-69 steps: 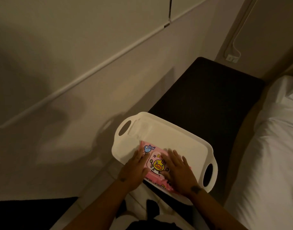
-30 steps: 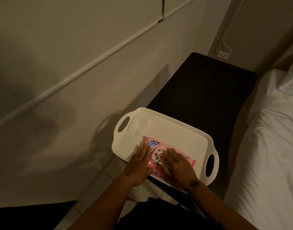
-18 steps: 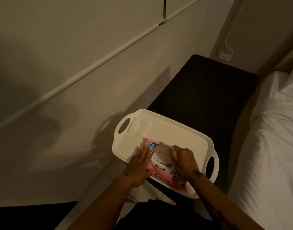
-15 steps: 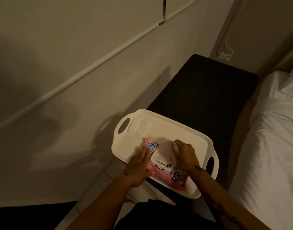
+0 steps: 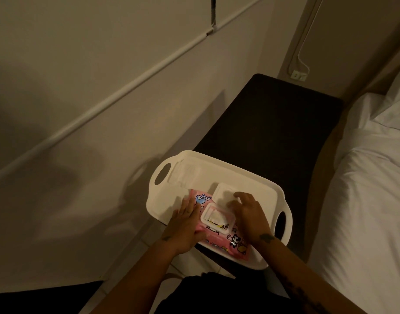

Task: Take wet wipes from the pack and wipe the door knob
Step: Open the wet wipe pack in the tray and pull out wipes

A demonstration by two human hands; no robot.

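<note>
A pink wet wipes pack (image 5: 219, 242) with cartoon prints lies in a white tray (image 5: 251, 180) on a dark side table. Its white flip lid (image 5: 224, 193) is swung fully back, and a white wipe shows in the opening (image 5: 217, 219). My left hand (image 5: 186, 225) lies flat on the pack's left side, pressing it down. My right hand (image 5: 246, 214) hovers over the pack's right side, fingers spread near the lid, holding nothing. No door knob is in view.
A folded white wipe (image 5: 185, 174) lies in the tray's far left corner. The dark table (image 5: 273, 123) runs along a beige wall. A bed with white sheets (image 5: 371, 189) is at the right. A wall socket (image 5: 298, 75) sits beyond the table.
My right hand flipped the pack's lid open and pushed it fully back, uncovering the wipe in the opening. My left hand stayed pressed on the pack.
</note>
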